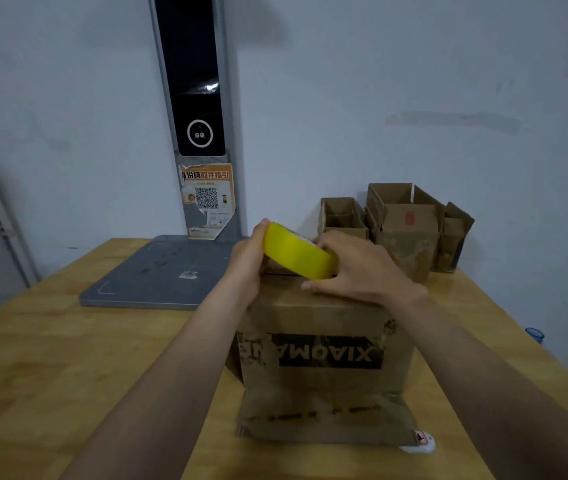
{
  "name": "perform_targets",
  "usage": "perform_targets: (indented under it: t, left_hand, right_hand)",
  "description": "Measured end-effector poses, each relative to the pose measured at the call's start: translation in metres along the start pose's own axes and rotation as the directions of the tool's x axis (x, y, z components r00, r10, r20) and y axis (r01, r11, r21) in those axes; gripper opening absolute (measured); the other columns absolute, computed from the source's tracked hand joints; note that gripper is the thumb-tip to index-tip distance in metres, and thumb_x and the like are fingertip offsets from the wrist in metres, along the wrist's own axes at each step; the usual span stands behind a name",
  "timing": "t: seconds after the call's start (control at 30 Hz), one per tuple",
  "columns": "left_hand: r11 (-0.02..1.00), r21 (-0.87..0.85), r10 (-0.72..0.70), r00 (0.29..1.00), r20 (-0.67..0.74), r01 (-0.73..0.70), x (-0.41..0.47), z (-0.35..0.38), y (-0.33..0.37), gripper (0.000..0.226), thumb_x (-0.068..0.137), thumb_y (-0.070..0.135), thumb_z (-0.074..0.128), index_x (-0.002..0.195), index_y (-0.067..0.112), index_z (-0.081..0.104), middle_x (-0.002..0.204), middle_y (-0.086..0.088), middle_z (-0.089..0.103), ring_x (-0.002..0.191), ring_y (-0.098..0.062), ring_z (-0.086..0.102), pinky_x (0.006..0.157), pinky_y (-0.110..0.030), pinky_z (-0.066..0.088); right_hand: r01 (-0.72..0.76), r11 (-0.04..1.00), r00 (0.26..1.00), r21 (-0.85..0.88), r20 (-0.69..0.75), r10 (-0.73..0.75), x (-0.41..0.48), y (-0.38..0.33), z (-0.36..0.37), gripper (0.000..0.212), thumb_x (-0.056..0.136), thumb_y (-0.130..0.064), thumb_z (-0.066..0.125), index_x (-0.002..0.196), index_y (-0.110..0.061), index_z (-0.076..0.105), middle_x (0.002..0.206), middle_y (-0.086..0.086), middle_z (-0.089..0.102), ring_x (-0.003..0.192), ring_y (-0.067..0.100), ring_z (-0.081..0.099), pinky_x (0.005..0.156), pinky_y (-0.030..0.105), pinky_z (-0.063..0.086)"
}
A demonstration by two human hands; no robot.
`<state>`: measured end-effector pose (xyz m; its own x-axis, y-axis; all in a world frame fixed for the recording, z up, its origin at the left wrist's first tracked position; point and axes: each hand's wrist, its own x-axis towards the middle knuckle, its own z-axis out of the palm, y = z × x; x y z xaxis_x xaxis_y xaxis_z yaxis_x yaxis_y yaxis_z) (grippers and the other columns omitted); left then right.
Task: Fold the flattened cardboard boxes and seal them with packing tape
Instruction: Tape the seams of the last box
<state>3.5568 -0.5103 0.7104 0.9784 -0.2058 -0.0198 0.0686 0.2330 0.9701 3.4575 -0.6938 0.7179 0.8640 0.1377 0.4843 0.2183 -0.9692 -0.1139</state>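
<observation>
Both bare forearms reach in from the near edge of the worktop, the left forearm (158, 358) and the right forearm (483, 358), and they meet over the cardboard box (317, 386). This box stands on the worktop (50, 358) right of its middle, closer to the near edge than to the far one. Its front face carries a black band with white letters that read upside down, and 1 flap lies flat on the wood toward the near edge.

On the top of the box, at its far side, sits the yellow tape roll (296, 252), tilted. The left hand (246, 261) grips the left end of the roll, with the thumb over its upper rim. The right hand (358, 265) has its fingers curled over the right end of the roll, and its thumb lies along the box top. So the 2 hands are close together, both clamped on the roll.

A small white object (421, 443) shows from under the right corner of the flap. Left of the box, near the far edge, lies a grey flat platform (158, 271); behind it a post rises along the wall with a black screen (196, 81) and a torn orange poster (208, 199) with a QR code. In the far right corner stand 3 small open boxes (408, 233), close to each other.
</observation>
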Motion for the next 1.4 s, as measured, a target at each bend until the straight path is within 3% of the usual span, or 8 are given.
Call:
perform_targets:
  t: [0.1,0.23,0.4,0.5,0.73,0.93,1.2,1.4]
  left_hand:
    - [0.997,0.056,0.046,0.997,0.055,-0.049,0.001,0.0,-0.002,0.033,0.103,0.043,0.051,0.101,0.017,0.07,0.109,-0.009,0.072,0.1,-0.02,0.069,0.107,-0.042,0.049]
    - [0.982,0.176,0.063,0.997,0.044,-0.069,0.005,0.0,-0.006,0.041,0.104,0.042,0.047,0.079,0.015,0.066,0.078,-0.006,0.073,0.079,-0.016,0.071,0.087,-0.034,0.055]
    - [0.983,0.183,0.029,0.999,-0.021,-0.024,0.014,0.002,-0.008,0.038,0.101,0.042,0.057,0.09,0.009,0.071,0.071,-0.005,0.074,0.067,-0.015,0.073,0.076,-0.031,0.062]
    - [0.979,0.205,0.008,1.0,-0.02,-0.003,0.014,0.001,-0.008,0.042,0.095,0.046,0.066,0.104,0.005,0.071,0.069,-0.004,0.076,0.061,-0.014,0.073,0.061,-0.027,0.061]
    - [0.962,0.265,-0.06,0.998,-0.034,0.067,0.015,0.006,0.003,0.02,0.09,0.019,0.077,0.089,0.001,0.07,0.066,-0.007,0.073,0.063,-0.017,0.07,0.059,-0.027,0.06]
    - [0.966,0.259,-0.006,0.999,-0.039,0.016,0.013,0.002,-0.002,0.014,0.09,0.007,0.076,0.096,-0.005,0.074,0.067,-0.008,0.075,0.058,-0.011,0.07,0.062,-0.026,0.062]
    - [0.999,0.028,0.048,0.99,-0.135,-0.045,0.009,-0.003,-0.007,0.009,0.087,0.007,0.078,0.08,0.002,0.075,0.074,-0.011,0.077,0.075,-0.02,0.072,0.074,-0.033,0.064]
    - [0.996,0.018,0.09,0.968,-0.233,-0.088,0.008,-0.003,-0.006,0.016,0.083,0.006,0.077,0.068,0.006,0.074,0.07,-0.009,0.076,0.068,-0.023,0.069,0.076,-0.036,0.062]
  right_hand:
    - [-0.011,0.967,0.982,0.255,-0.179,0.058,0.015,0.002,-0.012,0.045,0.082,-0.07,0.061,0.096,-0.028,0.061,0.079,-0.011,0.063,0.069,0.007,0.06,0.061,0.031,0.049]
    - [-0.026,0.89,0.978,0.454,-0.171,0.116,0.023,0.012,-0.013,0.029,0.09,-0.053,0.071,0.102,-0.027,0.065,0.08,-0.01,0.065,0.072,0.001,0.062,0.059,0.014,0.045]
    - [-0.116,0.776,0.959,0.619,-0.134,0.251,0.012,0.025,0.007,0.033,0.09,-0.05,0.073,0.114,-0.03,0.062,0.091,-0.008,0.066,0.082,0.005,0.064,0.07,0.03,0.051]
    - [-0.22,0.768,0.944,0.602,-0.065,0.322,0.008,0.027,0.022,0.055,0.084,-0.042,0.082,0.125,-0.029,0.048,0.098,-0.004,0.066,0.086,0.005,0.065,0.068,0.028,0.049]
    - [-0.247,0.825,0.936,0.507,-0.095,0.339,0.02,0.035,0.012,0.042,0.09,-0.012,0.068,0.125,-0.026,0.048,0.091,-0.001,0.061,0.08,0.012,0.061,0.065,0.036,0.047]
    - [-0.297,0.828,0.916,0.476,-0.102,0.387,0.018,0.037,0.009,0.044,0.088,-0.007,0.063,0.122,-0.032,0.05,0.091,0.003,0.062,0.081,0.024,0.062,0.072,0.049,0.053]
    - [-0.454,0.698,0.761,0.553,-0.167,0.627,0.011,0.026,0.02,0.041,0.089,-0.016,0.071,0.118,-0.033,0.048,0.093,-0.013,0.057,0.086,0.017,0.06,0.072,0.038,0.05]
    - [-0.469,0.755,0.777,0.459,-0.192,0.6,0.007,0.031,0.011,0.026,0.091,-0.016,0.068,0.107,-0.029,0.051,0.086,-0.008,0.058,0.077,0.015,0.057,0.061,0.032,0.039]
